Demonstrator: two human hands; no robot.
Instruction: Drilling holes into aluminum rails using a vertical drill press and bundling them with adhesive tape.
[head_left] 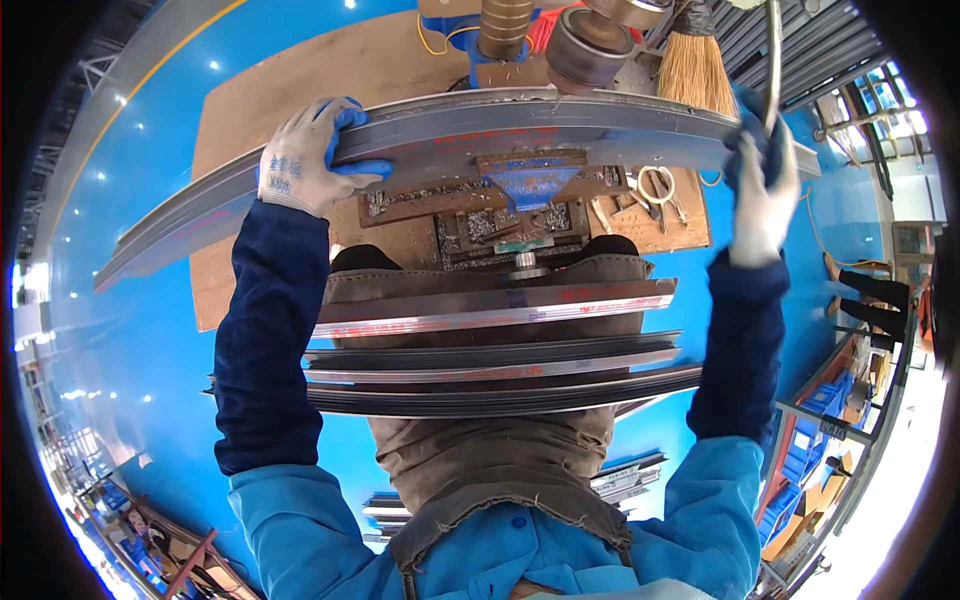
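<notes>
A long grey metal profile [440, 128] with red print crosses in front of me, over a blue vise [532, 182]. My left hand [312, 158], in a white glove with blue-coated fingers, is closed on its left part, thumb on the near side. At the right end, my right hand [762, 195], gloved alike, is smeared by motion. Its fingers overlap the profile and the lower end of a bare metal lever [773, 65]; whether they grip either one is unclear. Just behind the profile stands a machine's round spindle head [590, 50].
More metal profiles [500, 312] lie across my lap, above my brown apron [490, 450]. Metal chips cover the vise base. A straw brush [697, 72] stands behind the profile; a white ring [656, 185] and small tools lie on the board [685, 225]. Shelves with blue bins [800, 460] stand at right.
</notes>
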